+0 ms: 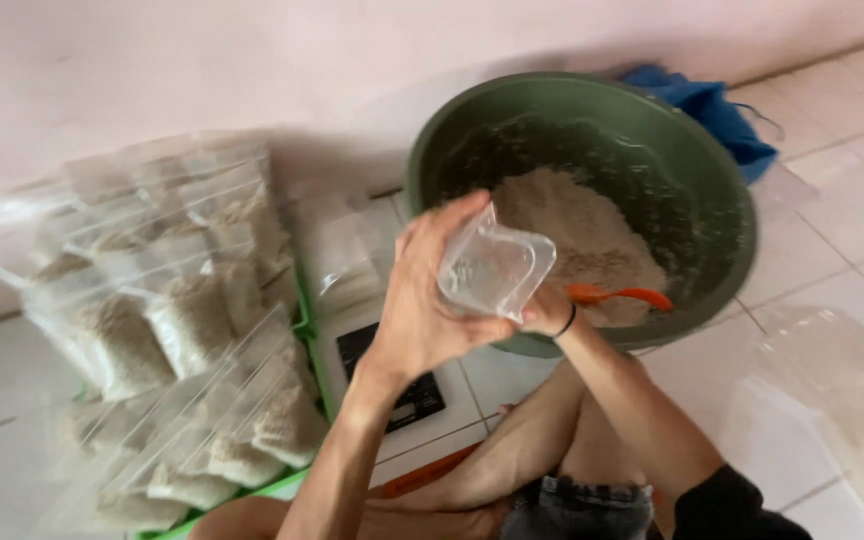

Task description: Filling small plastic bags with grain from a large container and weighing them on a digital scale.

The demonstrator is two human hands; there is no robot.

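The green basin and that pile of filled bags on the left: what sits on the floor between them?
In the head view, a white kitchen scale with a dark display sits between the green basin and the filled bags, partly hidden behind the left hand.

One basin [452,150], one scale [392,385], two hands [422,310].

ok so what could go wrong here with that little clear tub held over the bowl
The left hand pinches the clear tub only by its edge and tilted, so it could slip or tip into the green basin. The right hand is mostly hidden behind the tub, near the orange scoop, so a bump could scatter the pale grain. The scale sits close under the basin rim, so spilled grain might land on it.
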